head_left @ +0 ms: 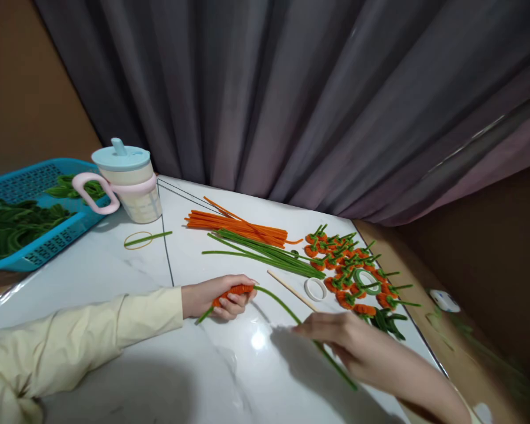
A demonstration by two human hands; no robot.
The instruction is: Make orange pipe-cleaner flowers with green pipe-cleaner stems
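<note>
My left hand is closed around a coil of orange pipe cleaner above the white table. A green pipe cleaner runs through the coil; its short end sticks out below my left hand. The long end stretches to the right, where my right hand pinches it between thumb and fingers. Beyond my hands lie a bundle of straight orange pipe cleaners and a bundle of green pipe cleaners. A thin wooden stick rests just past the stretched green stem.
At right sit several small orange pumpkin shapes with green stems, with a roll of green tape among them. A white ring lies nearby. At left stand a lidded cup and a blue basket of green pieces. A curtain hangs behind.
</note>
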